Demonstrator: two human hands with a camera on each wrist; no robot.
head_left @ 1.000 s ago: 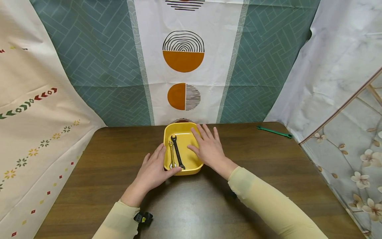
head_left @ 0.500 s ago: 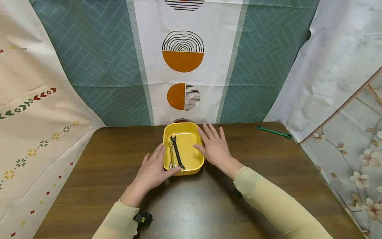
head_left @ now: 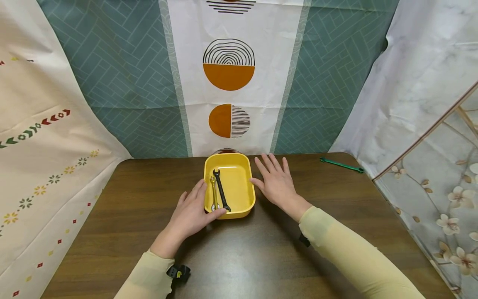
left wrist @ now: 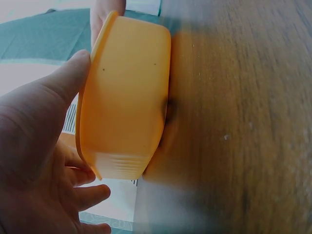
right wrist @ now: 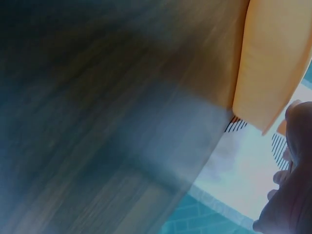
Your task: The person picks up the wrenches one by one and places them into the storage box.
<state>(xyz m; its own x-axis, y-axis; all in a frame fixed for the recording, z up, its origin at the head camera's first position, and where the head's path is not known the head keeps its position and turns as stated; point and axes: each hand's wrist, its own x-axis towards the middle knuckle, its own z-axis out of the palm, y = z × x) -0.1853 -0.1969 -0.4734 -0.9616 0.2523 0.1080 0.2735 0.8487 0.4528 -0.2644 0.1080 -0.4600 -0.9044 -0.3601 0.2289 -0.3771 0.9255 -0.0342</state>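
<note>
A yellow plastic tray (head_left: 240,189) stands at the back middle of the table. Inside, along its left side, lie a black wrench (head_left: 222,190) and a gold-coloured wrench (head_left: 214,194). A silver wrench end (head_left: 213,207) peeks out beneath the gold one, the rest hidden. My left hand (head_left: 189,216) rests at the tray's front left corner, fingers extended along the left side and thumb at the front rim. In the left wrist view the thumb touches the rim of the tray (left wrist: 126,92). My right hand (head_left: 278,187), fingers spread, is just right of the tray, thumb tip close to its rim.
A green wrench (head_left: 341,165) lies at the far right of the brown wooden table (head_left: 231,257). Patterned cloth (head_left: 317,83) hangs right behind the back edge, with more cloth along both sides.
My right hand has moved right, from over the tray's right rim to outside it. The left hand, tray and wrenches stay where they were.
</note>
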